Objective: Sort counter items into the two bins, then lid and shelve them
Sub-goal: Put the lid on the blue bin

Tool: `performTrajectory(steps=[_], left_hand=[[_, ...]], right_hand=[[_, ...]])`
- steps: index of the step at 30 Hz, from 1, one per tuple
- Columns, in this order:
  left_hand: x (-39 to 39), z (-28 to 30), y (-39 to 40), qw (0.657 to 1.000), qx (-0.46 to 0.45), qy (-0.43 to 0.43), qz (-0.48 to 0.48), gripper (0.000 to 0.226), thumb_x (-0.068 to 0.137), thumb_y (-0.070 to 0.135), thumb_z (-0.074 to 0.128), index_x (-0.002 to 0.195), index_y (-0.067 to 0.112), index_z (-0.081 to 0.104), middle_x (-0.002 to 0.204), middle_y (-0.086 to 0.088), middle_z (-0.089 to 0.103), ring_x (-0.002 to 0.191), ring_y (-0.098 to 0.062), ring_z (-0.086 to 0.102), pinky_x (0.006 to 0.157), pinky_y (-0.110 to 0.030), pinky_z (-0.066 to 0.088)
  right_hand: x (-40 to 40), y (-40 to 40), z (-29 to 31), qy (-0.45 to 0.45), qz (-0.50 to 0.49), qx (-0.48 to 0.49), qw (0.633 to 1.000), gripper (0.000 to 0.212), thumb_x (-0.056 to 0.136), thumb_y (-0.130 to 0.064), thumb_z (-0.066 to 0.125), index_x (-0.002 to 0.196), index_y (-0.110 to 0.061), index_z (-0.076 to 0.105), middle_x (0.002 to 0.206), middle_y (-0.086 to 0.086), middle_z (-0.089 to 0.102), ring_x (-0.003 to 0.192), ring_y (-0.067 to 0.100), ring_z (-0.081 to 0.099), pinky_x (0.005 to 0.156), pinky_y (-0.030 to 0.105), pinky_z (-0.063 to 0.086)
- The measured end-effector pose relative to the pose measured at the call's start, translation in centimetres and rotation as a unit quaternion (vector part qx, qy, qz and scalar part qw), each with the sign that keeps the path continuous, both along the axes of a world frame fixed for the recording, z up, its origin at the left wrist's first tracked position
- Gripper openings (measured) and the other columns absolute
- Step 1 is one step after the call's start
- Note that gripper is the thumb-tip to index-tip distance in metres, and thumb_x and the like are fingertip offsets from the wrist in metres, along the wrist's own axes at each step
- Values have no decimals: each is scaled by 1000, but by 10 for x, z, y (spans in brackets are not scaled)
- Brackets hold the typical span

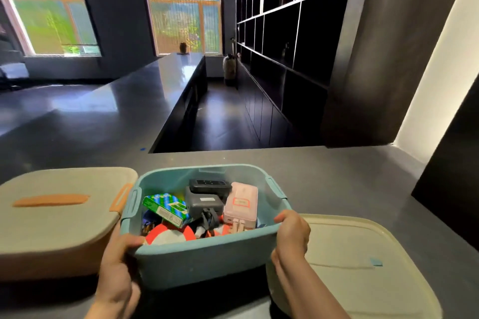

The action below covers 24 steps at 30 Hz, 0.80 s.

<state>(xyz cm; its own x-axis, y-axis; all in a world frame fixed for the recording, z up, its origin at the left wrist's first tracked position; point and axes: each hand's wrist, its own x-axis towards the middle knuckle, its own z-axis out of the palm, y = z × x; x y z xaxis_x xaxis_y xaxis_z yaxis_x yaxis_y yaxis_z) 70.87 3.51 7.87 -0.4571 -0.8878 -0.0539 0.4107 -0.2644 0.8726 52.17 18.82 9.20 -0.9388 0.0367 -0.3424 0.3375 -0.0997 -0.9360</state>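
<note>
- Your left hand [119,256] hides the near left corner of the open blue plastic bin [207,261]; only its thumb shows over the rim.
- The beige plastic lid [363,267] with a blue tab runs off the bottom edge.
- The lidded beige bin with orange handle [59,217] is cut by the left edge.
- Under the green cardboard box [166,208] and pink rectangular device [241,206], the bin's lower contents can't be told apart.

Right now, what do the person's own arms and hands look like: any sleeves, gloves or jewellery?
Both are bare. The left hand and right hand wear no gloves, rings or watch that show, and both forearms are uncovered down to the picture's bottom edge, with no sleeve in view.
</note>
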Motion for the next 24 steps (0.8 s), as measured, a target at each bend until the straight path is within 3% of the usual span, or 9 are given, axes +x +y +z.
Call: performTrajectory(steps=[4, 9, 12, 14, 18, 21, 22, 24], left_hand=[[6, -10, 5, 999, 29, 23, 11, 55, 79, 7, 35, 128, 15, 57, 87, 6, 73, 74, -11, 69, 64, -26, 57], [2, -4, 2, 998, 44, 35, 17, 51, 80, 10, 34, 124, 16, 60, 84, 8, 74, 72, -11, 71, 62, -29, 58], [3, 1, -11, 998, 39, 15, 48, 43, 82, 12, 35, 98, 22, 74, 77, 12, 73, 67, -7, 68, 58, -21, 58], [2, 0, -17, 996, 45, -4, 72, 36, 83, 12, 36, 87, 18, 71, 68, 13, 71, 63, -7, 65, 54, -15, 54], [-2, -22, -7, 996, 60, -10, 60, 36, 79, 7, 36, 89, 19, 69, 90, 3, 69, 82, -17, 64, 62, -22, 56], [-8, -37, 2, 996, 73, -27, 48, 37, 74, 7, 41, 68, 25, 73, 80, 1, 67, 81, -20, 59, 62, -26, 54], [-13, -39, 4, 997, 64, -33, 39, 37, 72, 8, 43, 68, 28, 73, 76, 2, 68, 77, -18, 60, 61, -25, 53], [-25, -39, 9, 997, 51, -50, 15, 38, 69, 10, 46, 87, 30, 73, 86, 0, 70, 79, -18, 63, 65, -31, 51]], right_hand=[[6, -8, -3, 24, 29, 49, 998, 13, 71, -9, 58, 59, -11, 56, 62, 1, 56, 60, 20, 47, 52, 31, 27], [13, -7, -2, 15, 32, 40, 999, 19, 78, -9, 57, 60, -15, 51, 63, 1, 55, 60, 17, 48, 51, 29, 27], [23, -8, -12, 14, 56, 36, 998, 19, 80, -9, 56, 63, -16, 51, 66, 0, 56, 63, 15, 49, 52, 27, 29], [28, -10, -18, 23, 82, 25, 996, 17, 79, -7, 56, 65, -17, 53, 68, 0, 57, 66, 15, 51, 55, 28, 33], [23, -6, -18, 30, 54, 12, 998, 18, 78, -3, 53, 67, -18, 53, 65, 0, 53, 62, 15, 48, 52, 28, 31], [11, 6, -22, 44, 17, 7, 999, 22, 73, -2, 53, 58, -17, 49, 61, 1, 49, 60, 18, 43, 52, 29, 29], [5, 11, -24, 53, 17, 0, 998, 21, 70, -2, 53, 55, -16, 48, 60, 1, 48, 60, 20, 43, 52, 30, 30], [-5, 21, -24, 62, 1, -11, 998, 18, 65, -3, 54, 52, -15, 48, 60, 2, 47, 60, 21, 41, 53, 30, 30]])
